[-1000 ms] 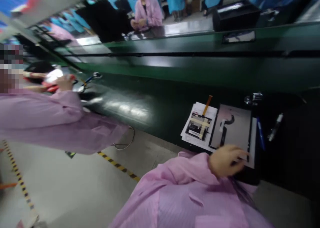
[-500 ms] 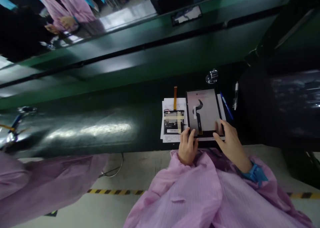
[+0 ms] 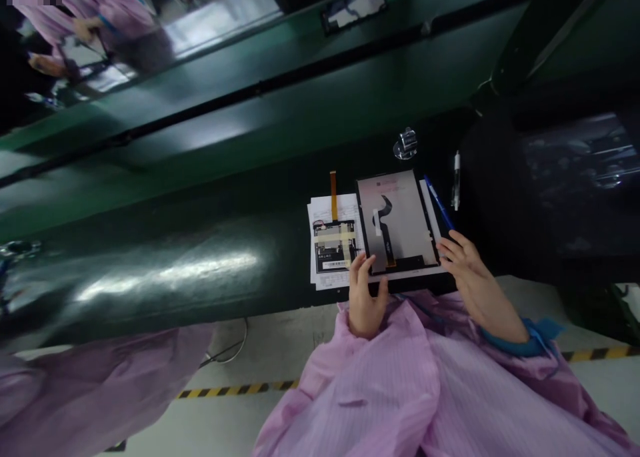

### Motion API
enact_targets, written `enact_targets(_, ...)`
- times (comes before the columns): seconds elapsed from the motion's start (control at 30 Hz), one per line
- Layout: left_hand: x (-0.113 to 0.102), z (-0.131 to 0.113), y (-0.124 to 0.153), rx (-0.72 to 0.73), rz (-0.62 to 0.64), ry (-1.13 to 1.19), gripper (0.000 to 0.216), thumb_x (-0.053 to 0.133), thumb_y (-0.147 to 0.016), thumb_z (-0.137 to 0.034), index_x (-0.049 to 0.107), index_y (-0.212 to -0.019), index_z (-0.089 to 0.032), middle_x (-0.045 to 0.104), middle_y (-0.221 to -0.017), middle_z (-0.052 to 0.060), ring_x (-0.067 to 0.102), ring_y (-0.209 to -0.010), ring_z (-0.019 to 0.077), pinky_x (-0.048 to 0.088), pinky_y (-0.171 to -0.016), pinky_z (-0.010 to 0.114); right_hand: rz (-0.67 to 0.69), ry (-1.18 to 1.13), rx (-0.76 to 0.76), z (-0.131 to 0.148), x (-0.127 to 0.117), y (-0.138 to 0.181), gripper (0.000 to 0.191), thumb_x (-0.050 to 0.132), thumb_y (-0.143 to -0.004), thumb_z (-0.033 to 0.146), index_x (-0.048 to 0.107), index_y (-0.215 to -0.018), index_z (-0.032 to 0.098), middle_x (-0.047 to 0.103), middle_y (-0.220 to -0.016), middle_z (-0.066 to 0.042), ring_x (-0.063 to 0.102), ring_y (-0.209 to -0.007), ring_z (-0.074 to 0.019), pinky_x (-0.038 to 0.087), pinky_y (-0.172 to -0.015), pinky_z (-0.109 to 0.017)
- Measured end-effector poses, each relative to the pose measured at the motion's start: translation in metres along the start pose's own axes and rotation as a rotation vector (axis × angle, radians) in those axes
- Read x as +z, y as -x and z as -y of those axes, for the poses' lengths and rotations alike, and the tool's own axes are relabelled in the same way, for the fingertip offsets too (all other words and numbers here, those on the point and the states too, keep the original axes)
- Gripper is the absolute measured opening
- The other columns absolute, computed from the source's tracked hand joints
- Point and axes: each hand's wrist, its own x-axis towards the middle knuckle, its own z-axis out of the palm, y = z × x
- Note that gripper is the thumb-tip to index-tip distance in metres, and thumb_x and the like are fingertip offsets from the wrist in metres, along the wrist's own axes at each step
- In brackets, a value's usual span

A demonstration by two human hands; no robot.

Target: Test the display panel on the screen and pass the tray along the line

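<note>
A grey tablet-like panel [image 3: 403, 210] with a black flex cable on its back lies on the dark bench in front of me. My left hand [image 3: 366, 297] holds its near left corner, fingers curled round the edge. My right hand [image 3: 463, 260] rests at its near right corner, fingers bent against the edge. Left of the panel a small circuit board [image 3: 334, 243] with tan tape and an orange ribbon lies on white papers [image 3: 325, 210].
A blue pen [image 3: 439, 203] and a white pen [image 3: 456, 180] lie right of the panel, a clear clip [image 3: 405, 144] behind it. A green conveyor [image 3: 200, 143] runs across. Another person's pink sleeve [image 3: 75, 383] is at lower left; a person [image 3: 90, 23] works far left.
The view swung from the left-hand neighbour to straight over the panel. My right hand came into view and both hands now sit at the panel's near corners.
</note>
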Motion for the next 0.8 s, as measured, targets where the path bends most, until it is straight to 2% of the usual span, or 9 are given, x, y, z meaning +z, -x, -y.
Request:
enact_targets(0.17,0.000,0.001,-0.005,-0.247,-0.083,0.448,0.043,0.064,-0.090,-0.041,0.052,-0.127,-0.022,0.053,-0.136,0.015,0.056,-0.127,0.0218,0.048,-0.109,0.039,0.069,0.038,-0.006,0.001,-0.006,-0.003,0.074,0.063,-0.084,0.041,0.027,-0.147,0.032,0.039,-0.154,-0.011,0.031,-0.148,-0.0243,0.022,-0.125,-0.054)
enact_targets(0.37,-0.003,-0.006,-0.024,-0.471,-0.204,0.651,0.060,0.078,-0.077,-0.045,0.052,-0.128,-0.024,0.055,-0.136,0.013,0.063,-0.111,0.0177,0.052,-0.094,0.030,0.045,0.020,0.016,-0.002,-0.008,-0.003,0.075,0.067,-0.081,0.047,0.031,-0.146,0.034,0.040,-0.154,-0.011,0.034,-0.147,-0.0282,0.029,-0.121,-0.058)
enact_targets(0.5,-0.010,-0.012,-0.046,-0.619,-0.109,0.835,0.064,0.086,-0.066,-0.043,0.063,-0.121,-0.019,0.065,-0.126,0.012,0.062,-0.114,0.0205,0.050,-0.096,0.030,0.060,0.040,-0.040,-0.007,-0.013,-0.006,0.072,0.063,-0.083,0.045,0.031,-0.146,0.031,0.044,-0.151,-0.012,0.037,-0.145,-0.0264,0.029,-0.122,-0.055)
enact_targets(0.63,-0.012,-0.017,-0.057,-0.628,-0.058,0.837,0.057,0.090,-0.059,-0.039,0.068,-0.107,-0.018,0.071,-0.112,0.008,0.066,-0.108,0.0208,0.051,-0.097,0.031,0.073,0.060,-0.044,-0.009,-0.013,-0.008,0.073,0.060,-0.084,0.044,0.028,-0.147,0.029,0.042,-0.152,-0.014,0.039,-0.144,-0.0259,0.028,-0.122,-0.055)
enact_targets(0.7,-0.011,-0.020,-0.056,-0.605,-0.025,0.828,0.057,0.089,-0.062,-0.038,0.065,-0.110,-0.021,0.072,-0.110,0.006,0.068,-0.104,0.0193,0.053,-0.092,0.029,0.073,0.045,-0.037,-0.009,-0.011,-0.007,0.074,0.060,-0.082,0.045,0.029,-0.147,0.028,0.042,-0.151,-0.014,0.039,-0.144,-0.0260,0.028,-0.122,-0.055)
enact_targets(0.8,-0.010,-0.023,-0.052,-0.636,0.038,0.849,0.067,0.088,-0.066,-0.038,0.056,-0.125,-0.028,0.073,-0.102,0.002,0.071,-0.090,0.0168,0.057,-0.080,0.027,0.113,0.108,-0.077,-0.005,-0.011,0.000,0.071,0.058,-0.083,0.046,0.033,-0.146,0.026,0.041,-0.152,-0.013,0.039,-0.144,-0.0268,0.030,-0.121,-0.055)
